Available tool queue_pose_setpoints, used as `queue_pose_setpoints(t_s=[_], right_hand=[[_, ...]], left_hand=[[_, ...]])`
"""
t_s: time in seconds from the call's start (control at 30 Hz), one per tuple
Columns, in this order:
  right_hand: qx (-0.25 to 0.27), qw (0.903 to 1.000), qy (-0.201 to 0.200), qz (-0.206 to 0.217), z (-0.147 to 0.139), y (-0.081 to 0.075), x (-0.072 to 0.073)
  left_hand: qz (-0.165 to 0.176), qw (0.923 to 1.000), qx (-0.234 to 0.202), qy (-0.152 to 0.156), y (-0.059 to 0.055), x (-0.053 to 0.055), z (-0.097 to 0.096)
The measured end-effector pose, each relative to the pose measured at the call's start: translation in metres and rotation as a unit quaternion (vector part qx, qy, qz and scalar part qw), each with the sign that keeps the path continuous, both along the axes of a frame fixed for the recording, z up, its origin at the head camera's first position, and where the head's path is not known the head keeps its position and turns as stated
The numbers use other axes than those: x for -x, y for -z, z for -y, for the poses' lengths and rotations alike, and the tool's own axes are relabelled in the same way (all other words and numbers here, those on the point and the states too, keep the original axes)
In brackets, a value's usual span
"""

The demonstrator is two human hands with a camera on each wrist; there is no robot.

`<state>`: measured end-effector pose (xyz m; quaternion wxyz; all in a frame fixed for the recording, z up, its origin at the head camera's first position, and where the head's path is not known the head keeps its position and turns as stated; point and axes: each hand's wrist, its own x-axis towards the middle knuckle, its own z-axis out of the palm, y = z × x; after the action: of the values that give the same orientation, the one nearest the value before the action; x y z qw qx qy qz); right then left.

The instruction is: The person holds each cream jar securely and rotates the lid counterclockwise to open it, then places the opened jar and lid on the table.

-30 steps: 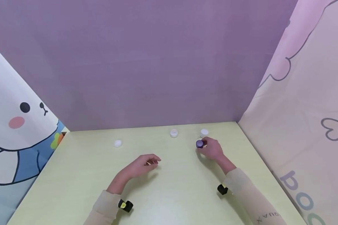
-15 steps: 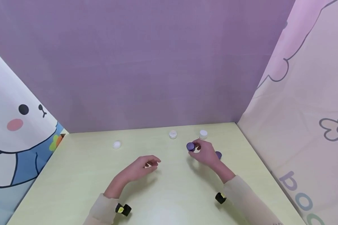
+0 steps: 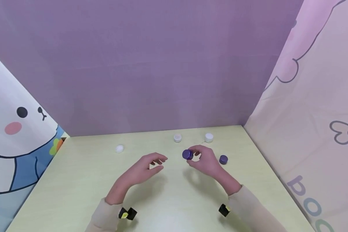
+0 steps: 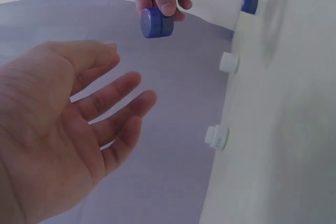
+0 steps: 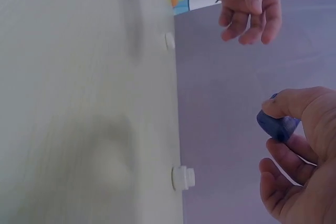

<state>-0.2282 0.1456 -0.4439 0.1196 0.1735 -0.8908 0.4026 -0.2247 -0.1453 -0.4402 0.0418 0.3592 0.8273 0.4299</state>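
Observation:
My right hand (image 3: pixel 204 161) pinches a small purple jar (image 3: pixel 187 154) between thumb and fingers, above the table. In the left wrist view the jar (image 4: pixel 156 23) looks blue, with a seam around its side. My left hand (image 3: pixel 145 169) is held over the table to its left, fingers relaxed and apart, holding nothing. A second purple jar (image 3: pixel 223 159) stands on the table right of my right hand. Behind it is a white jar (image 3: pixel 208 138). An opened-looking white jar (image 3: pixel 177 138), with a narrower neck on top, stands farther left. A round white lid (image 3: pixel 120 148) lies at the left.
The pale yellow table (image 3: pixel 75 180) meets a purple cloth backdrop (image 3: pixel 156 71) at its far edge. Printed cloth panels (image 3: pixel 307 129) flank the right side, and a cartoon panel (image 3: pixel 5 135) stands at the left. Each wrist wears a small black camera (image 3: pixel 224 210).
My right hand has moved left and toward me with the purple jar, uncovering the other purple jar. My left hand has risen slightly and its fingers have spread.

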Motion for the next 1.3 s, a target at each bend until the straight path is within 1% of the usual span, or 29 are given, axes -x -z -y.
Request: queue_pose_setpoints(t_s=[0.17, 0.27, 0.47, 0.67, 0.87, 1.1, 1.17, 1.3], right_hand=[[0.017, 0.9997, -0.002, 0.015, 0.006, -0.006, -0.006], [0.028, 0.9995, -0.006, 0.014, 0.009, -0.01, -0.008], [0.039, 0.9991, -0.018, -0.003, 0.019, -0.021, -0.016], [0.02, 0.9993, -0.029, -0.009, 0.028, -0.028, -0.019], [0.001, 0.9987, -0.041, -0.032, 0.034, -0.033, -0.021], [-0.022, 0.9979, -0.047, -0.039, 0.039, -0.035, -0.022], [-0.035, 0.9974, -0.048, -0.042, 0.041, -0.036, -0.023], [-0.057, 0.9964, -0.044, -0.044, 0.044, -0.035, -0.024]], left_hand=[[-0.032, 0.9992, -0.025, -0.008, -0.007, 0.001, -0.004], [-0.05, 0.998, -0.038, -0.013, -0.011, 0.002, -0.007], [-0.058, 0.9967, -0.054, -0.014, -0.016, 0.001, -0.013], [-0.073, 0.9948, -0.069, -0.022, -0.018, -0.002, -0.016], [-0.086, 0.9924, -0.084, -0.025, -0.018, 0.001, -0.018], [-0.094, 0.991, -0.092, -0.024, -0.017, 0.003, -0.02], [-0.096, 0.9908, -0.09, -0.031, -0.016, 0.003, -0.02], [-0.099, 0.9904, -0.081, -0.053, -0.014, 0.004, -0.02]])
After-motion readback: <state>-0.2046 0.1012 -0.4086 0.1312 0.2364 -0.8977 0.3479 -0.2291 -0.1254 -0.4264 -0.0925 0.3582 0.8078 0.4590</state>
